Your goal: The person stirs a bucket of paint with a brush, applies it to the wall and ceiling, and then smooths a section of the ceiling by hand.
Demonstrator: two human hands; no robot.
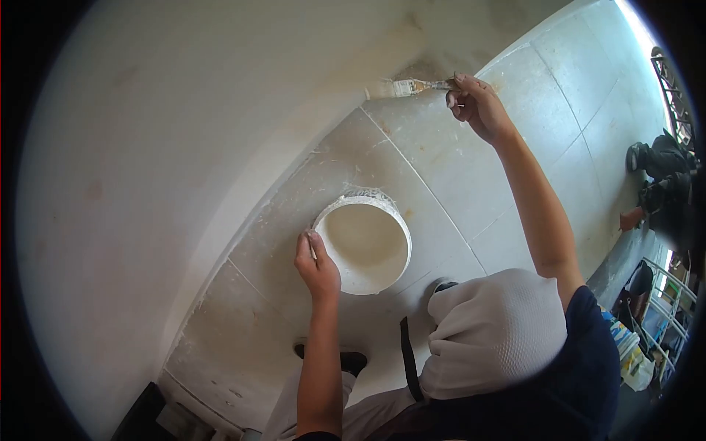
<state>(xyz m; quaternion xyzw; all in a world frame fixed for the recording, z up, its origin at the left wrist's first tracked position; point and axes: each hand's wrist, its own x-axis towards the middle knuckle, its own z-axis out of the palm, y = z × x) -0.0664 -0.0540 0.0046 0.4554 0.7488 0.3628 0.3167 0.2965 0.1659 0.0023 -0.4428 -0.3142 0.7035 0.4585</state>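
Gripped in the right hand [478, 106], a flat, paint-smeared paintbrush with pale bristles and a slim, dark-ended handle [412, 87]. Closed around the end of that handle, thumb and fingers together. Lies almost level across the view in its long axis, handle end to the right and slightly higher. Points left with its bristles, toward the foot of the smooth cream-coloured wall [132, 184], near its seam with the pale grey tiled floor [471, 184]. Cannot tell whether touching the wall or just short of it.

Curled closed at the left side of a round, white, paint-crusted bucket [362, 200], the left hand [318, 273], with thumb and fingers pinched on the rim. Stands upright on the tiles, mouth up, with off-white liquid inside, near the wall and well apart from the brush.

Below and to the right of the bucket, a bent knee in pale, textured trousers [507, 323]; below the bucket, a dark shoe [354, 361]. Toward the right edge, a white wire rack [665, 294] with mixed items about it, too small to tell.
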